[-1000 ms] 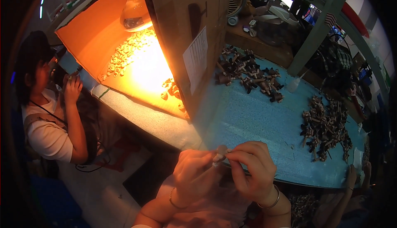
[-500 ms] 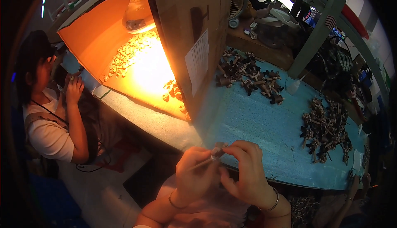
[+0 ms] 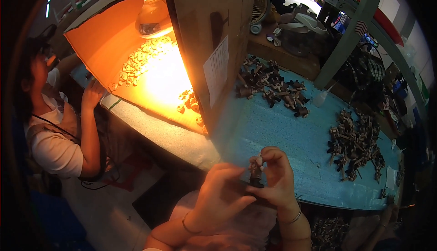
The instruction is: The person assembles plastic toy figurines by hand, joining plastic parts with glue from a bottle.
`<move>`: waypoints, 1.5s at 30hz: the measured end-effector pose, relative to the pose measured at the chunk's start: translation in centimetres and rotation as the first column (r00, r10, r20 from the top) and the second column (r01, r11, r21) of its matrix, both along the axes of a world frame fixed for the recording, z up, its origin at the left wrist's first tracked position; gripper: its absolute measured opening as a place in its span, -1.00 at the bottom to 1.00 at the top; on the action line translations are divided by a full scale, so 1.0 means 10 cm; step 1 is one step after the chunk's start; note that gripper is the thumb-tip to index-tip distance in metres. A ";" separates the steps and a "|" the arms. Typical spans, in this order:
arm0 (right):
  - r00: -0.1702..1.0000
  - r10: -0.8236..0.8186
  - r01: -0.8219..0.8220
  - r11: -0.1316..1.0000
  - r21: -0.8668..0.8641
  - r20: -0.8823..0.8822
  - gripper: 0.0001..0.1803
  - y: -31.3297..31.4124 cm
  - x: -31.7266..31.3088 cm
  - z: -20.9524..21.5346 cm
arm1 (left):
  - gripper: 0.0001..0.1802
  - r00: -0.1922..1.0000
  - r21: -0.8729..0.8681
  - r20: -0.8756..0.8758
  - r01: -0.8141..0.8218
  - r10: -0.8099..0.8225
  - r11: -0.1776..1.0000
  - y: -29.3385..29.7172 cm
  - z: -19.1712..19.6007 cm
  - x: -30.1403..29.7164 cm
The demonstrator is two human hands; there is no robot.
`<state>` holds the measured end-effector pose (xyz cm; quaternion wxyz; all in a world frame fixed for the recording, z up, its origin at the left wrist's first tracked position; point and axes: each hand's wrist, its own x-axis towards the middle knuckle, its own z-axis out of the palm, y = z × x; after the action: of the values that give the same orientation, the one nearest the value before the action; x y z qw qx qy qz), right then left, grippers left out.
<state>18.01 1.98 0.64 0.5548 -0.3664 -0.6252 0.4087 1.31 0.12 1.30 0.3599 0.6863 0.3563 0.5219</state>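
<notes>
Upright between the thumb and fingertips of my right hand [image 3: 280, 178] is a small figurine [image 3: 256, 171], with a pale top and a dark brown lower body. My right hand is closed on it, just in front of the near edge of the blue table [image 3: 268, 132]. To the left of the figurine, my left hand [image 3: 216, 196] has its thumb and index finger spread apart, with nothing visible between them. Its index fingertip comes close to the figurine; whether they touch I cannot tell.
A heat lamp [image 3: 154, 19] glows inside a cardboard box [image 3: 214, 5], over many small pieces [image 3: 148, 55]. Dark figurines lie in a far pile [image 3: 273, 85] and a right pile [image 3: 357, 144]. A white bottle [image 3: 321, 97] stands between them. A co-worker [image 3: 59, 132] sits left.
My left hand has let go and opened its fingers. A thin stick seen there before is out of sight. My right hand has turned the figurine upright. The co-worker's hand has lowered toward the box.
</notes>
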 end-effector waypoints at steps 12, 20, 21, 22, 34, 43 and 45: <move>0.861 0.086 -0.220 0.952 -0.214 -0.501 -0.20 -0.09 -0.03 -0.05 | -0.21 0.997 0.118 -0.072 0.034 -0.025 0.992 0.11 0.12 0.08; 0.864 0.030 -0.173 0.955 -0.240 -0.502 -0.20 -0.06 -0.09 -0.07 | -0.27 0.999 -0.001 0.018 0.036 -0.036 0.999 0.08 0.11 0.12; 0.865 0.028 -0.171 0.956 -0.240 -0.502 -0.20 -0.05 -0.08 -0.09 | -0.29 0.998 -0.046 0.044 0.054 -0.052 0.997 0.08 0.11 0.12; 0.852 0.087 -0.214 0.958 -0.193 -0.516 -0.24 -0.03 -0.06 -0.14 | -0.29 0.998 -0.046 0.045 0.055 -0.053 0.997 0.09 0.10 0.12; 0.954 -0.076 0.044 0.992 -0.116 -0.291 -0.43 -0.15 -0.05 -0.24 | -0.31 0.990 -0.037 0.100 0.104 -0.100 0.994 0.00 0.09 0.14; 0.975 0.003 -0.036 0.989 -0.143 -0.222 -0.26 -0.17 -0.07 -0.26 | -0.39 1.000 0.048 0.016 -0.027 0.026 0.999 -0.07 0.11 0.12; 0.981 -0.015 -0.010 0.992 -0.127 -0.192 -0.25 -0.19 -0.05 -0.31 | -0.36 1.000 0.054 -0.008 -0.018 0.018 0.998 -0.06 0.10 0.09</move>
<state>17.51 0.05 -2.50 0.5886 -0.3605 -0.5410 0.4806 2.20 -0.52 2.31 0.3350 0.6948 0.3499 0.5315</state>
